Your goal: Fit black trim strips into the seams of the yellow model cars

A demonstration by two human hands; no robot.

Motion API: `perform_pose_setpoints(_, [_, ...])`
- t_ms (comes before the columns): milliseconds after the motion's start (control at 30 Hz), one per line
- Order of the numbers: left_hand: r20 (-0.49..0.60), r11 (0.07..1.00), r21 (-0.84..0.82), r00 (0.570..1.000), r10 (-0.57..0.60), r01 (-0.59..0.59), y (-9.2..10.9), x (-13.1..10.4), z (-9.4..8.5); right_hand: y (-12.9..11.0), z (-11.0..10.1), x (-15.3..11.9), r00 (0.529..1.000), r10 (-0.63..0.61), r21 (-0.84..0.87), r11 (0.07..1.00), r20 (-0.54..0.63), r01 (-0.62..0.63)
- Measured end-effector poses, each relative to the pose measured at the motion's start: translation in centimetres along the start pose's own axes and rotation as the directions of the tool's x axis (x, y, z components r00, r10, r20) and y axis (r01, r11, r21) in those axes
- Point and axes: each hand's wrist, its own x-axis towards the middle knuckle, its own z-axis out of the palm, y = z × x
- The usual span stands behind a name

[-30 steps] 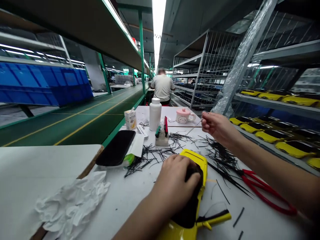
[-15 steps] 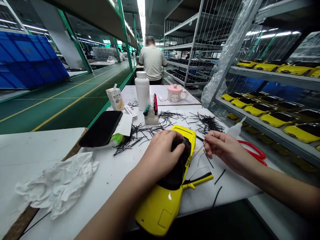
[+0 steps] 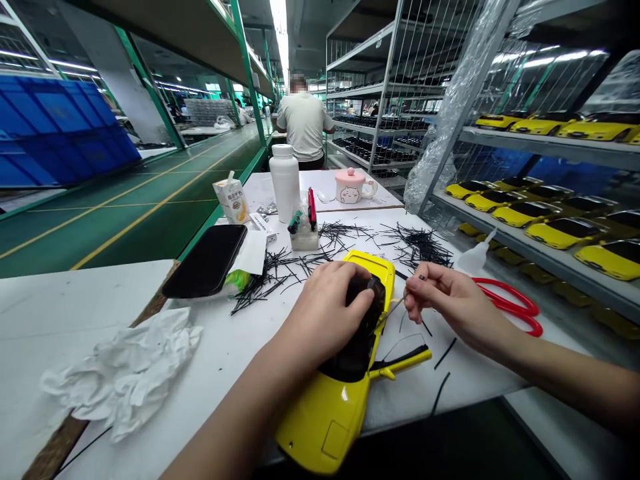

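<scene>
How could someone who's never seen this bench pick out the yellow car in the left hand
Start with the metal shelves on the right, then move left to the white table. Near its front edge, a left hand holds a yellow model car. Unlike the shelved yellow cars, this one lies on the table, its door jutting out.

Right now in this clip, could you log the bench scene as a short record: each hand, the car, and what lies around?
left hand: curled over the dark top of the yellow toy car
right hand: pinching a thin rod that slants to the car's side
door: swung open
beyond car: black strips, scattered
near right hand: red handles
farther back: white bottle, lidded cup
left side: phone, crumpled paper
</scene>
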Motion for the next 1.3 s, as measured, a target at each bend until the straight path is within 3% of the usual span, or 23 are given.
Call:
perform_pose_setpoints(133, [0.009, 1.000, -0.010, 1.000, -0.016, 0.016, 0.2, -0.2, -0.2, -1.0, -0.5, -0.2, 0.998, -0.069, -0.045, 0.997, -0.006, 0.069])
perform_pose_setpoints(233, [0.013, 1.000, -0.006, 1.000, -0.023, 0.023, 0.5, -0.7, -0.5, -3.7, -1.2, 0.2, 0.976, -0.205, -0.043, 0.979, -0.081, 0.202])
perform_pose_setpoints(333, [0.078, 0.999, 0.005, 0.996, 0.050, -0.051, 1.1, -1.5, -0.8, -7.1, -1.5, 1.9, 0.905, -0.391, -0.081, 0.920, -0.169, 0.383])
perform_pose_setpoints(467, [0.235, 0.966, 0.039, 0.941, 0.241, -0.257, 1.4, -2.3, -0.8, -9.2, 0.4, 7.0, 0.821, -0.567, -0.189, 0.815, -0.066, 0.548])
perform_pose_setpoints(667, [0.229, 0.921, 0.120, 0.913, 0.336, -0.370, -0.6, -1.6, 0.7, -6.8, 5.0, 16.6, 0.848, -0.529, -0.270, 0.812, 0.034, 0.518])
perform_pose_setpoints(833, [0.179, 0.886, 0.100, 0.884, 0.432, -0.453, -3.0, -0.5, 2.4, -5.0, 7.1, 20.2, 0.912, -0.383, -0.380, 0.830, 0.145, 0.409])
perform_pose_setpoints(933, [0.165, 0.894, 0.096, 0.892, 0.420, -0.439, -3.3, -0.3, 2.7, -4.8, 7.1, 19.4, 0.924, -0.313, -0.410, 0.830, 0.219, 0.378])
perform_pose_setpoints(1000, [0.149, 0.906, 0.082, 0.904, 0.401, -0.415, -2.9, -0.5, 2.5, -5.2, 6.3, 17.4, 0.910, -0.331, -0.397, 0.822, 0.251, 0.408])
perform_pose_setpoints(1167, [0.118, 0.926, 0.092, 0.928, 0.354, -0.365, -1.3, -1.4, 1.4, -5.9, 0.9, 8.4, 0.849, -0.403, -0.366, 0.775, 0.342, 0.515])
perform_pose_setpoints(1300, [0.113, 0.933, 0.153, 0.944, 0.311, -0.326, 0.0, -1.6, 0.9, -2.6, -2.6, 2.6, 0.842, -0.249, -0.560, 0.652, 0.478, 0.511])
